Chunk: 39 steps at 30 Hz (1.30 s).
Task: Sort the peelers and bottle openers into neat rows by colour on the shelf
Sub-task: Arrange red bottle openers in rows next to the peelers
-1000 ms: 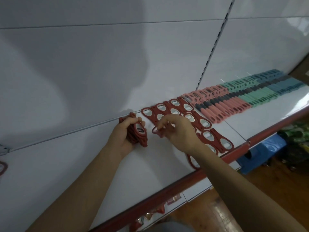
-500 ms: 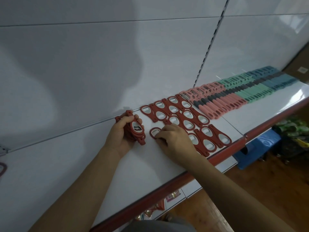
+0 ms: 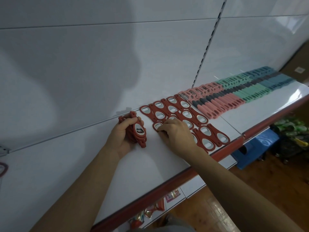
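The left hand (image 3: 123, 136) grips a stack of red bottle openers (image 3: 138, 133) while the right hand (image 3: 175, 134) pinches an end opener (image 3: 157, 126) flat on the shelf (image 3: 83, 164), where its wrist may knock the laid rows (image 3: 187, 114) askew.

Shop — stocked retail shelf (image 3: 80, 164)
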Tool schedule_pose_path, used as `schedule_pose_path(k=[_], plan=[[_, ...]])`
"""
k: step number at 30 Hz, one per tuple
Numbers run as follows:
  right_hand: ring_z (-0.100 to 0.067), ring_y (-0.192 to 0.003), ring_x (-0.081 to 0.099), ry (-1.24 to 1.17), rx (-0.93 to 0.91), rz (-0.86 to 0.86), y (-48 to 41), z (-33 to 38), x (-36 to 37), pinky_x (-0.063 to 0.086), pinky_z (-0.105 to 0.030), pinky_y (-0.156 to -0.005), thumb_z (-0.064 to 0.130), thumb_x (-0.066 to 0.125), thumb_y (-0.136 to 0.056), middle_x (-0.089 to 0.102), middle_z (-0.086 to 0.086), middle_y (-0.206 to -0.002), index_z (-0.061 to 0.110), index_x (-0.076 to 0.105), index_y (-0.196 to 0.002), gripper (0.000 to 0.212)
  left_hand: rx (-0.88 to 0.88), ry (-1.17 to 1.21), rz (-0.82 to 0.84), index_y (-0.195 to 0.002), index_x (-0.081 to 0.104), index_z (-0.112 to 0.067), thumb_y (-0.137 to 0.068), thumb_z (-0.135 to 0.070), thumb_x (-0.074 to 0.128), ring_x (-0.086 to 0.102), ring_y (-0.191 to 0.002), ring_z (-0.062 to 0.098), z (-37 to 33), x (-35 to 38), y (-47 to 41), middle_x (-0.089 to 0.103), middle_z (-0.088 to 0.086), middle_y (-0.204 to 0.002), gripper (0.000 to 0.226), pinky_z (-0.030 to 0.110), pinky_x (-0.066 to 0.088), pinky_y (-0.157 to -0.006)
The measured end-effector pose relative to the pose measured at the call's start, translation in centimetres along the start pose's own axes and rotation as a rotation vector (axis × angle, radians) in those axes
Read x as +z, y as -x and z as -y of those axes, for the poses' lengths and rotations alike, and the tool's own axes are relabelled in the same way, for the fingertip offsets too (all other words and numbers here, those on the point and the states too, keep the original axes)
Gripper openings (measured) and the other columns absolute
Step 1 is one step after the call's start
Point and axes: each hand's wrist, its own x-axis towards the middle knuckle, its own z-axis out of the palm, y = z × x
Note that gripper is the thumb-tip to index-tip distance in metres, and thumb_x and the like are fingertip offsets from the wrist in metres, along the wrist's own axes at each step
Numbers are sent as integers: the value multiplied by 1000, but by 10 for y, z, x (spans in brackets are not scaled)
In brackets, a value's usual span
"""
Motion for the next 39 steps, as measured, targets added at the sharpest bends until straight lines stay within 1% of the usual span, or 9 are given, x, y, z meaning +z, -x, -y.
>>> schedule_pose_path(k=[7,10,15,20,24,29,32,36,39], plan=[[-11,-85,64,-106,79,-96,3,6,-1,57,-34,-79,24,64,-99,74,3,-99,18,78,-107,17,34,-140,7,-104,67,-13,-93,0,57,70,-80,20,0,2,4,74,5,-85,20,31,59,-67],[-2,-79,63,-452,223,-133,5,22,-8,50,-12,-69,24,64,-99,69,12,-92,17,73,-108,15,76,-196,40,-110,69,-8,-87,1,62,75,-82,23,2,6,9,78,9,-93,26,32,61,-65],[-10,-67,70,-943,342,-61,-7,33,-25,52,-20,-64,22,73,-94,76,-2,-80,12,68,-108,18,172,-216,15,-115,67,-4,-79,0,69,74,-87,27,3,7,12,76,13,-100,36,35,61,-71],[-8,-64,69,-789,319,1,-6,22,-37,56,-22,-64,6,75,-89,74,-2,-80,12,72,-109,21,171,-325,4,-102,68,-13,-86,5,70,69,-76,25,17,16,18,73,11,-87,24,34,58,-67],[-2,-75,68,-714,414,-37,10,1,-49,61,-26,-76,7,70,-94,67,7,-87,13,66,-125,32,89,-286,-73,-100,66,-16,-90,3,67,59,-64,26,15,13,10,64,13,-73,22,33,53,-60],[-14,-85,72,-761,518,-43,24,-4,-60,63,-40,-80,7,75,-85,73,-2,-94,9,64,-97,17,-7,-260,25,-102,63,-14,-92,1,64,61,-63,21,7,24,7,62,12,-80,18,30,52,-53],[-22,-75,66,-638,454,-50,29,-3,-65,60,-44,-73,10,75,-87,68,-5,-83,11,63,-89,13,-58,-248,120,-100,63,-13,-95,-3,61,66,-66,23,7,31,5,65,11,-81,12,29,54,-51],[-10,-82,64,-424,397,-1,43,-1,-69,56,-29,-74,15,77,-88,69,6,-91,18,65,-96,14,-95,-214,244,-100,64,-14,-93,-8,65,69,-73,24,17,30,-4,66,10,-85,8,29,57,-57],[-8,-86,69,-450,360,29,59,4,-67,60,-29,-78,4,77,-83,71,10,-93,20,68,-91,20,-109,-138,326,-100,65,-16,-88,-13,70,65,-80,24,22,24,-13,62,10,-92,13,30,55,-59]])
